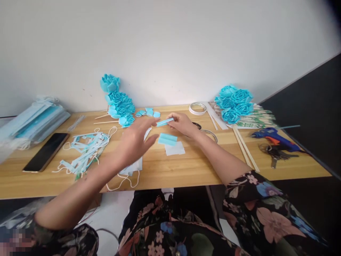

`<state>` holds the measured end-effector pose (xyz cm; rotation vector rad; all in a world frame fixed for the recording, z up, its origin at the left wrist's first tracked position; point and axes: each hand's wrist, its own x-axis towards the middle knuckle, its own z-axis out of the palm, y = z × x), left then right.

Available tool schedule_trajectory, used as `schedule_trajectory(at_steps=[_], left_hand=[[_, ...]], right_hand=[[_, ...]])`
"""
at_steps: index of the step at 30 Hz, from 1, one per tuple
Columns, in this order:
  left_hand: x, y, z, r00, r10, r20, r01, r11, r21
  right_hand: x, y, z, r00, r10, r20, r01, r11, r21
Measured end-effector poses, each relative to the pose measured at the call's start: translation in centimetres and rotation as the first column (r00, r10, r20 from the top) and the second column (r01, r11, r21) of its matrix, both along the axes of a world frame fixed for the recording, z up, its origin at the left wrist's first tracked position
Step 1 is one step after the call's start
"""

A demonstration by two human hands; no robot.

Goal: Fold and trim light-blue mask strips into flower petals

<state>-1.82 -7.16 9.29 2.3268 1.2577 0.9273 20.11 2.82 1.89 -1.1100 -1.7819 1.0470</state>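
Note:
My right hand (pixel 182 124) pinches the right end of a folded strip of blue mask fabric (pixel 163 122) above the table. My left hand (pixel 137 138) is held open, thumb apart from the fingers, its fingertips close to the strip's left end; whether they touch it I cannot tell. Below the strip lies a creased blue fabric piece (pixel 167 139), partly over a white fabric piece (pixel 175 148). Small curled blue petals (pixel 149 112) sit behind my left hand. Cut mask pieces (pixel 134 167) with white ear loops lie partly hidden under my left wrist.
Blue fabric roses (pixel 121 104) on sticks stand at the back left, more roses (pixel 234 101) at the back right. Around them are tape rolls (pixel 197 108), wooden sticks (pixel 246 149), a glue gun (pixel 277 139), keys (pixel 275 153), a phone (pixel 45 153), stacked masks (pixel 34 122) and scraps (pixel 89 149).

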Motion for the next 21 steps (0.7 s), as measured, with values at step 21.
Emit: schedule_trajectory(at_steps=[21], left_hand=[[-2.6,-13.3,-21.6,0.999,0.05,-0.002,-0.037,0.711,-0.702]], right_hand=[[-1.9,-2.3,0.6,0.668,-0.2,0.717,-0.127,0.919,0.374]])
